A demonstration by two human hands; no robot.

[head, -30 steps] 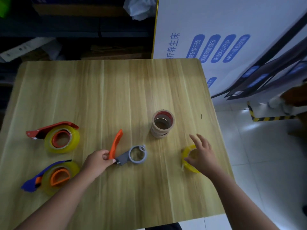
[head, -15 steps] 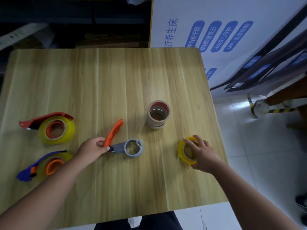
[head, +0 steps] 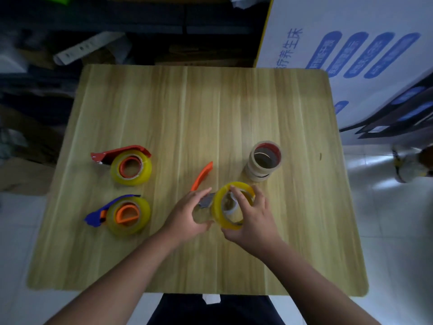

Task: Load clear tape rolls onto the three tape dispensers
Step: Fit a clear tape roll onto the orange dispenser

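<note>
A yellowish clear tape roll stands tilted on edge over the grey ring of the third dispenser, whose orange handle sticks out up and left. My right hand grips the roll from the right. My left hand holds the dispenser's grey body from the left. A red dispenser carries a tape roll at the left. Below it a blue dispenser carries another roll.
A stack of empty brown tape cores stands just up and right of my hands on the wooden table. A white printed board leans beyond the table's right far corner. Dark clutter lies behind the table.
My right hand lifted the yellow roll from the table's right side and carried it left onto the grey dispenser. My left hand shifted from the orange handle to the dispenser's body.
</note>
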